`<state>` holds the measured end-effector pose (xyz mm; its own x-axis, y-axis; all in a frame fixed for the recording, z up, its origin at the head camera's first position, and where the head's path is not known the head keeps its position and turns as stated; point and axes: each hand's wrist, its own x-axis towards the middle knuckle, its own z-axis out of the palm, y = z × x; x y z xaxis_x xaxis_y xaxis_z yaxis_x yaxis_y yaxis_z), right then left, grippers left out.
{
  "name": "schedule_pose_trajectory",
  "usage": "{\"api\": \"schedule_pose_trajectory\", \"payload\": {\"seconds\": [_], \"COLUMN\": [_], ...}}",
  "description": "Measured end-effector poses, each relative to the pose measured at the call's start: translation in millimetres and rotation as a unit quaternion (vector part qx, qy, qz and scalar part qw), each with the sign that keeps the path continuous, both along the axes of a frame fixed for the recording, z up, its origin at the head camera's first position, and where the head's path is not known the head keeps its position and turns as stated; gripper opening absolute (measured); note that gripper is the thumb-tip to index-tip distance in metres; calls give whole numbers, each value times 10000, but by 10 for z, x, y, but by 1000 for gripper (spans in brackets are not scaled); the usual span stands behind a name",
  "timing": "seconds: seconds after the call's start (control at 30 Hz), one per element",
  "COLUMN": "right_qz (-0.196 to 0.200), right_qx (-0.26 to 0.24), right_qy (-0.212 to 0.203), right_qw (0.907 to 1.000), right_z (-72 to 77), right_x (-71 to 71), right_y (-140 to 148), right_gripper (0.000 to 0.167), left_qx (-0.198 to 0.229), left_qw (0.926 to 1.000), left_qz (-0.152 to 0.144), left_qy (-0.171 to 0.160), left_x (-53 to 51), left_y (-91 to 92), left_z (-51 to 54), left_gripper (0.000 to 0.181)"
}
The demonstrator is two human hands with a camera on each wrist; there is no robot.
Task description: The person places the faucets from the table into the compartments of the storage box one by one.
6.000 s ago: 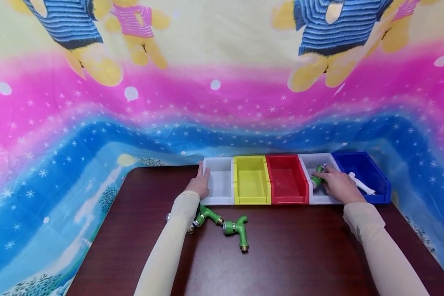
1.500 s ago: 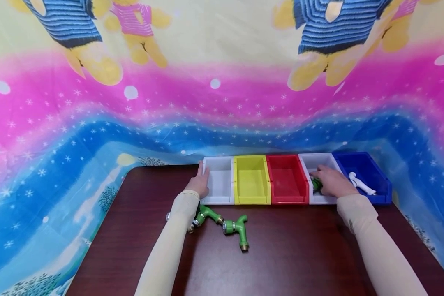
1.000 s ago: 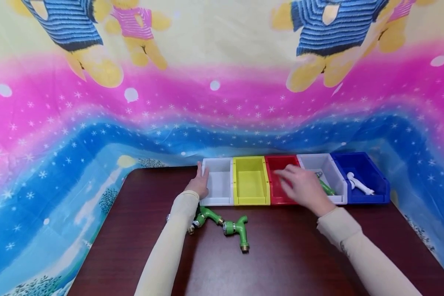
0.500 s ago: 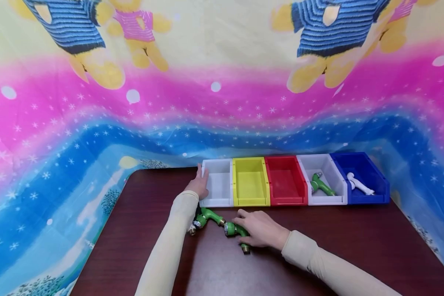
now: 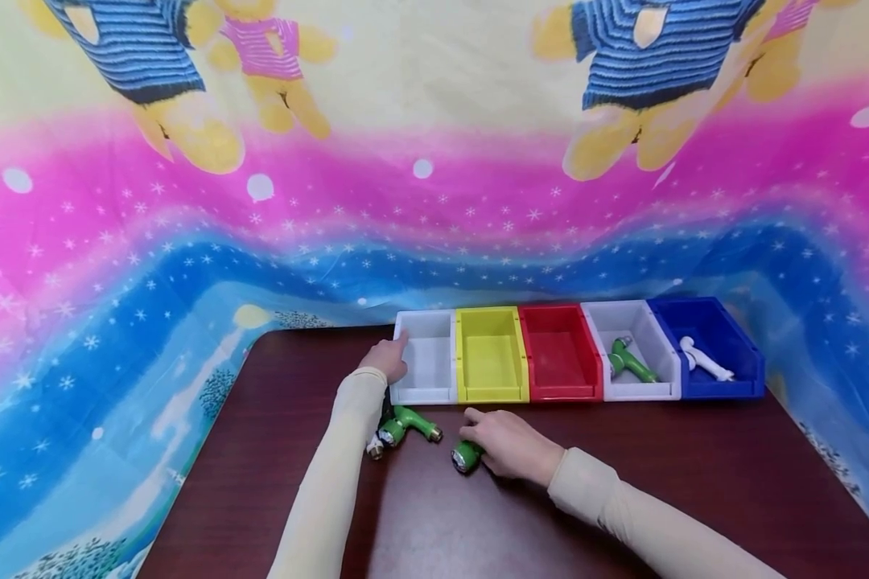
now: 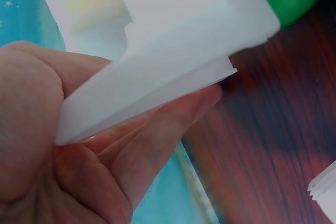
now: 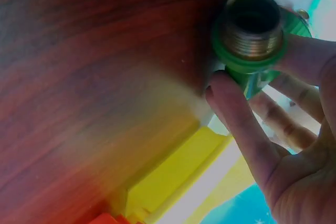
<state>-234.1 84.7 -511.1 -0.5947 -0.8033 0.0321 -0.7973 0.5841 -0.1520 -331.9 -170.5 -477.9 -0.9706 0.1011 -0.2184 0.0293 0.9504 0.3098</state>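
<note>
My right hand (image 5: 517,445) grips a green tap (image 5: 466,457) over the table, in front of the yellow bin. In the right wrist view, thumb and fingers hold that tap near its brass threaded end (image 7: 253,51). At the left end of the bin row, my left hand (image 5: 385,359) holds the side wall of a white bin (image 5: 425,396). The left wrist view shows the bin's wall (image 6: 157,85) between thumb and fingers. Another green tap (image 5: 413,420) lies below the left hand, beside a partly hidden tap with a white body (image 5: 375,447).
Joined in a row are the yellow bin (image 5: 492,394), a red bin (image 5: 566,392), a second white bin (image 5: 640,392) and a blue bin (image 5: 749,378). A green tap (image 5: 632,363) lies in the second white bin, a white tap (image 5: 706,360) in the blue one. Patterned cloth hangs behind the table.
My right hand let go of a green tap in the second white bin, moved left and down to the table, and took hold of another green tap, turning it. The left hand stays at its bin.
</note>
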Motion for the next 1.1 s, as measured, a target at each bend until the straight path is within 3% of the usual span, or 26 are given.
{"api": "schedule_pose_trajectory", "payload": {"seconds": [0.13,0.33,0.47,0.67,0.83,1.1], "right_qz": [8,-118,-357,-852,-1227,-1640], "right_qx": [-132,-845,-1276,-1706,-1644,-1250], "right_qy": [-66,97,520,1073,1196,1186], "right_qw": [9999,9963,9898,9758,9714,9713], "right_z": [96,402,582,788,828,708], "right_x": [5,-42,-193,-535,-775,-949], "right_y": [34,179,333,624,826,967], "right_gripper": [30,42,49,49,51,59], "left_qx": [58,218,269,202,46,46], "left_qw": [10000,9997,9996,9997,9998,9998], "left_qz": [-3,54,78,100,174,162], "left_qy": [61,116,91,29,-26,-112], "left_x": [3,38,44,31,-13,23], "left_y": [-21,-38,-56,-65,-69,-34], "left_z": [-15,-1,2,-14,-80,-59], "left_gripper": [71,72,73,74,76,76]}}
